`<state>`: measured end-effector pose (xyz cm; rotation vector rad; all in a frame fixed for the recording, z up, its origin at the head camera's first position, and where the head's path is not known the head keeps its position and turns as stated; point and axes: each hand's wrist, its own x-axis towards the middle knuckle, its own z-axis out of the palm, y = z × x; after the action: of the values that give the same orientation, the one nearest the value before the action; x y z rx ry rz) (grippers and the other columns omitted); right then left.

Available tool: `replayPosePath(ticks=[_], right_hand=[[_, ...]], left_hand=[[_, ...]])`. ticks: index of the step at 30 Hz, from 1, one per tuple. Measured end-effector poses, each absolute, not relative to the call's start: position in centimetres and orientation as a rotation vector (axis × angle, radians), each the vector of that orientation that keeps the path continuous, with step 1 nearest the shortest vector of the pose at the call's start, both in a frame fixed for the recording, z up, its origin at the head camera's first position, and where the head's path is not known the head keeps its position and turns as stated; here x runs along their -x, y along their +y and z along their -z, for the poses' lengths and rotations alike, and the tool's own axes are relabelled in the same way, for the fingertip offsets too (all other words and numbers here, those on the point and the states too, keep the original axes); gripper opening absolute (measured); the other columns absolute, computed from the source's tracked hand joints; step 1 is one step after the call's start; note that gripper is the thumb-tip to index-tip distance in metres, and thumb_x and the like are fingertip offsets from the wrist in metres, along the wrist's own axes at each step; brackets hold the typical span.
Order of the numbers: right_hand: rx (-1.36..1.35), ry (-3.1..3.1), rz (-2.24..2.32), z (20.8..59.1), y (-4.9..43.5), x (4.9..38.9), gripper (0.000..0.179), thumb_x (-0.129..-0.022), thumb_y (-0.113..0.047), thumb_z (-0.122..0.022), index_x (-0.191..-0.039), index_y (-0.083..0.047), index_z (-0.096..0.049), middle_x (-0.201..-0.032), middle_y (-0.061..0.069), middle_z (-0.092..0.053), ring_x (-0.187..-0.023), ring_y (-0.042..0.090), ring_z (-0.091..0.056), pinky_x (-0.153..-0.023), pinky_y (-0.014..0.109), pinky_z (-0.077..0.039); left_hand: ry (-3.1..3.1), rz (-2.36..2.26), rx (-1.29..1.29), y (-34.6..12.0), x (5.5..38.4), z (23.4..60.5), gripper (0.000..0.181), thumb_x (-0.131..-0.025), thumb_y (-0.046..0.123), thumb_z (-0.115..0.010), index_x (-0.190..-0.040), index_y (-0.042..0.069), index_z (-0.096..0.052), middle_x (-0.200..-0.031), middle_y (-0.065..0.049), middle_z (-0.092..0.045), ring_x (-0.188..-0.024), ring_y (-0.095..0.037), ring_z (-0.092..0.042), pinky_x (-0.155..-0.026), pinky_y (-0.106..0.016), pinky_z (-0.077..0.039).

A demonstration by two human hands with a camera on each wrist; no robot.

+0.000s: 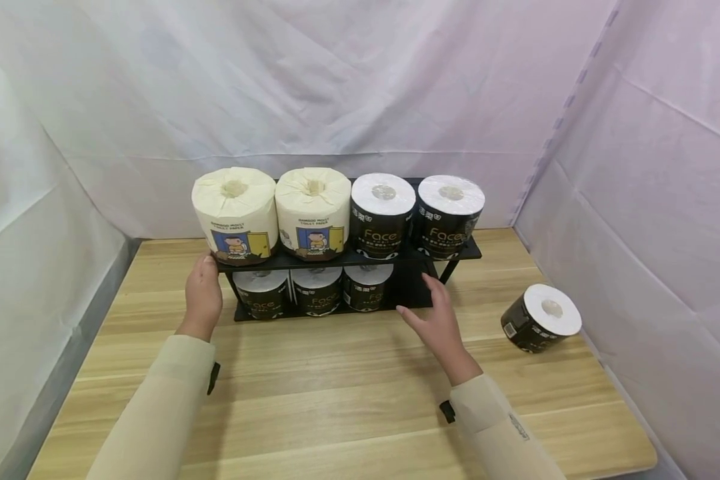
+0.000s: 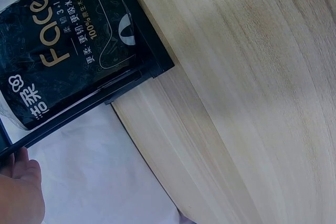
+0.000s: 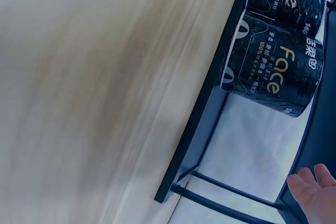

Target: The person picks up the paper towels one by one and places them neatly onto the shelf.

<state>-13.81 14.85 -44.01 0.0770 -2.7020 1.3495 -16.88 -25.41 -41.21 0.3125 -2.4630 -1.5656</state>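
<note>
A black two-tier rack stands on the table. Its upper tier carries two cream-wrapped toilet paper rolls on the left and two black-wrapped toilet paper rolls on the right. Three more black-wrapped rolls stand on the lower tier, toward the left. My left hand is at the upper tier's left end; in the left wrist view its fingertips touch the rack's edge. Holding nothing, my right hand is in front of the lower tier's bare right part, thumb and fingers apart.
A single black-wrapped roll sits on the wooden table, right of the rack near the table's right edge. White cloth hangs behind the table, with more along both sides.
</note>
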Motion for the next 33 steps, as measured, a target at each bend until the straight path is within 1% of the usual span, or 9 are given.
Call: replayPosePath(ticks=[5,9,14,17,22,33], right_hand=[[-0.061,-2.709,-1.328,43.9,15.7,13.0,0.085,-0.083,-0.039,-0.075,-0.15,-0.011,-0.031,-0.154,0.014,-0.027,-0.14,0.034,-0.029,-0.111,0.057,-0.031],[-0.067,-2.695,-1.279,43.7,16.4,12.8,0.085,-0.082,-0.034,-0.077,-0.149,-0.008,-0.032,-0.153,0.018,-0.027,-0.14,0.036,-0.028,-0.11,0.058,-0.031],[-0.073,-2.663,-1.182,43.4,17.4,12.4,0.086,-0.08,-0.028,-0.08,-0.148,-0.004,-0.033,-0.151,0.019,-0.032,-0.137,0.037,-0.032,-0.109,0.057,-0.033],[-0.054,-2.647,-1.132,43.1,18.1,12.0,0.085,-0.08,-0.027,-0.08,-0.147,-0.002,-0.034,-0.149,0.019,-0.035,-0.136,0.037,-0.033,-0.109,0.056,-0.032],[0.0,-2.625,-1.064,43.0,19.1,11.4,0.083,-0.079,-0.025,-0.08,-0.145,-0.001,-0.036,-0.146,0.022,-0.037,-0.135,0.04,-0.033,-0.109,0.059,-0.031],[0.057,-2.5,-0.934,43.2,21.5,11.0,0.083,-0.074,-0.019,-0.083,-0.141,0.003,-0.04,-0.141,0.026,-0.041,-0.13,0.044,-0.036,-0.107,0.06,-0.032]], left_hand=[[-2.468,1.565,-0.338,-25.4,16.8,41.1,0.061,-0.104,0.039,-0.011,-0.149,0.003,-0.031,-0.15,-0.022,-0.035,-0.141,-0.037,-0.029,-0.116,-0.053,-0.024],[-2.473,1.569,-0.332,-25.4,16.7,41.0,0.061,-0.104,0.039,-0.01,-0.15,0.004,-0.031,-0.151,-0.021,-0.035,-0.141,-0.037,-0.029,-0.116,-0.054,-0.024],[-2.46,1.583,-0.3,-25.4,16.7,41.1,0.061,-0.105,0.039,-0.01,-0.15,0.004,-0.03,-0.152,-0.02,-0.033,-0.141,-0.036,-0.028,-0.116,-0.053,-0.023],[-2.443,1.594,-0.296,-25.3,16.8,41.1,0.061,-0.105,0.039,-0.01,-0.149,0.003,-0.032,-0.151,-0.02,-0.034,-0.141,-0.035,-0.028,-0.117,-0.052,-0.023],[-2.418,1.604,-0.299,-25.2,16.8,41.1,0.06,-0.105,0.038,-0.011,-0.146,0.002,-0.036,-0.149,-0.021,-0.037,-0.14,-0.035,-0.03,-0.116,-0.051,-0.024],[-2.404,1.609,-0.303,-25.1,16.8,41.1,0.06,-0.105,0.038,-0.012,-0.142,0.001,-0.041,-0.146,-0.021,-0.041,-0.138,-0.035,-0.034,-0.115,-0.051,-0.026]])
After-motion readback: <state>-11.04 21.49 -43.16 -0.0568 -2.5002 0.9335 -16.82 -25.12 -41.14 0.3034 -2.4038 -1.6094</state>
